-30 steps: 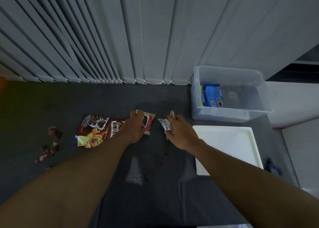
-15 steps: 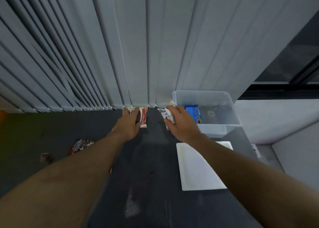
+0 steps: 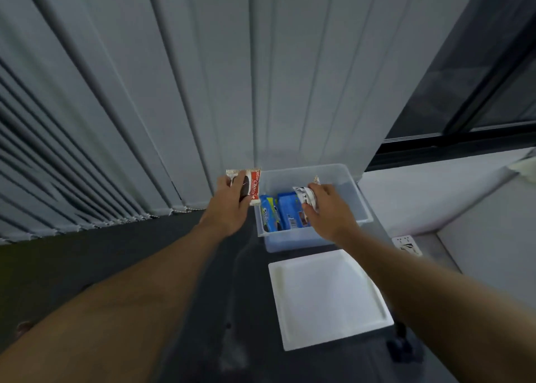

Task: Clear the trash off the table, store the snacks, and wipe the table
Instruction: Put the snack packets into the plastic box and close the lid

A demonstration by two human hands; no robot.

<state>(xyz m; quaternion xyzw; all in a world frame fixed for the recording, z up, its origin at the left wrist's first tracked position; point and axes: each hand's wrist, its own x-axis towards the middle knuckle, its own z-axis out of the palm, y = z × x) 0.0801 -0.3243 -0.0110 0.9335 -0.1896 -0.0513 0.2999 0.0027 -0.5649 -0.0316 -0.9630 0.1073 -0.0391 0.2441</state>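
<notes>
Head view: dark table (image 3: 87,266) holds a clear bin (image 3: 290,242) at far right, white lid (image 3: 327,298) just in front. Right hand (image 3: 329,211) grips a white packet (image 3: 306,198) over the bin opening, so it's nearer the drop. Left hand (image 3: 229,207) grips a red-and-white snack bar (image 3: 253,186), long axis pointing away, just outside the bin's left wall; needs shifting right.

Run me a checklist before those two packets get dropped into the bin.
1. Left hand grips red Choco packet: ok.
2. Right hand grips white packet: ok.
3. Clear bin uncovered, white lid set aside: ok.
4. White packet above the bin: ok.
5. Red packet above the bin: not ok, it is left of the rim.
6. Free room beside the blue Oreo packs: ok.
</notes>
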